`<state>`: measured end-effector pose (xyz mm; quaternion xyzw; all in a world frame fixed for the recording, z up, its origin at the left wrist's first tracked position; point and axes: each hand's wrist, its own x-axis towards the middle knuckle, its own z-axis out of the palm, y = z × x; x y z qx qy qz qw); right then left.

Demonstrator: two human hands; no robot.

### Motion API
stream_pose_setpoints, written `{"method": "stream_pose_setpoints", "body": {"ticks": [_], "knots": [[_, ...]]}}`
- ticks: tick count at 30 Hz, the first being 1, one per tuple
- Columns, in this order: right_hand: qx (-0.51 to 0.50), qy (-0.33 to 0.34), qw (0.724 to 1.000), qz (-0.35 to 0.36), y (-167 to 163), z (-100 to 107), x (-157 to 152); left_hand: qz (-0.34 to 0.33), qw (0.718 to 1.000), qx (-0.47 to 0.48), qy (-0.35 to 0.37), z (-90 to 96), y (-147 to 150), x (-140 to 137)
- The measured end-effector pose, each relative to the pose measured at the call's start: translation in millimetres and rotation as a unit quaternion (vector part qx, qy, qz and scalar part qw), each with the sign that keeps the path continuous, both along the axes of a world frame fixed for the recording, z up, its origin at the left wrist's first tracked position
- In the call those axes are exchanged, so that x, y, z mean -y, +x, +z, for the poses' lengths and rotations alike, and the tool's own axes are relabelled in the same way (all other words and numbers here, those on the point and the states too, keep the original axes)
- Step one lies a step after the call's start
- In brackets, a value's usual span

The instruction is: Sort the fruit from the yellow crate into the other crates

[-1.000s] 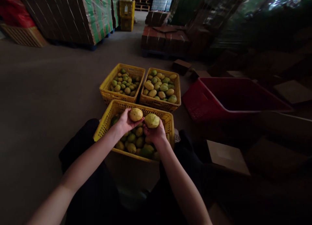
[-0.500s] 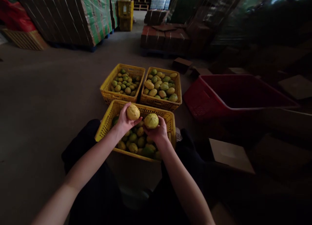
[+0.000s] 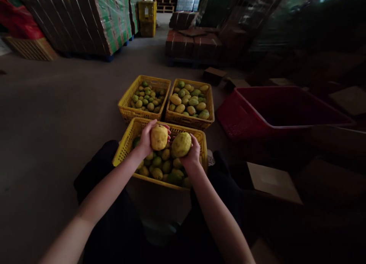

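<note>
Head view: yellow fruit (image 3: 159,137) in left hand (image 3: 146,139), greenish fruit (image 3: 181,145) in right hand (image 3: 193,154).

Both fruits look mango-like, side by side with a small gap, held above the near yellow crate (image 3: 122,149). Left fingers: part open, curled round the back of the yellow fruit, tips showing on its far side. Right fingers: also part open, wrapped on the greenish fruit's right side and underside; exact contact below is hidden. Greenish one has a lumpy skin and looks the bigger of the two.

Under the hands, near crate holds loose fruit (image 3: 157,173), green to yellow, lower than the rim. Person's dark-clad legs (image 3: 95,168) sit either side of it.

Just beyond: rear left crate (image 3: 140,114) and rear right crate (image 3: 190,122), both yellow, both carrying similar fruit. Right of those, a red tub (image 3: 233,117), interior dark. Nearer on the right, cardboard (image 3: 273,182). Further back, a film-wrapped stack (image 3: 114,20) and strapped brown boxes (image 3: 193,44).
</note>
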<state>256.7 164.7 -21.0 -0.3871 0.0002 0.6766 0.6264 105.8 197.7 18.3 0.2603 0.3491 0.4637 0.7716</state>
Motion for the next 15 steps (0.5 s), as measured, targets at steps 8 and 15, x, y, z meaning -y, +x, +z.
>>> {"method": "stream_pose_setpoints", "body": {"ticks": [8, 15], "knots": [[0.401, 0.263, 0.865, -0.146, -18, 8, 33, 0.130, 0.949, -0.171, 0.232, 2.6, 0, 22], [0.442, 0.296, 0.835, -0.138, -19, 2, 45, 0.124, 0.969, -0.122, 0.174, -10.3, 7, 33]]}}
